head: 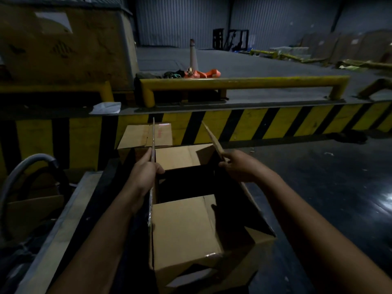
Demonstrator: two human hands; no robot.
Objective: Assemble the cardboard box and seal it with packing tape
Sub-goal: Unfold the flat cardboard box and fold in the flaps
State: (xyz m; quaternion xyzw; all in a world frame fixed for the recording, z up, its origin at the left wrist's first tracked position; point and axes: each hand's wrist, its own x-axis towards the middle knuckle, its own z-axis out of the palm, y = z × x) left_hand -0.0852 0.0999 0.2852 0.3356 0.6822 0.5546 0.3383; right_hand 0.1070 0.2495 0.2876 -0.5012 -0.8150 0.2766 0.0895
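A brown cardboard box [184, 225] stands open in front of me on a dark surface. Its near and far short flaps are folded inward, leaving a dark gap between them. The two long side flaps stand upright. My left hand [144, 172] grips the left side flap [153, 136], thumb on the inner face. My right hand [237, 164] pinches the right side flap [213, 137], which leans outward. No packing tape is visible.
A second cardboard box [137, 139] sits just behind the first. A yellow-and-black striped dock edge [275, 122] runs across, with a yellow rail [244, 80] above. A grey hose [25, 164] curves at left. The glossy floor [339, 187] lies to the right.
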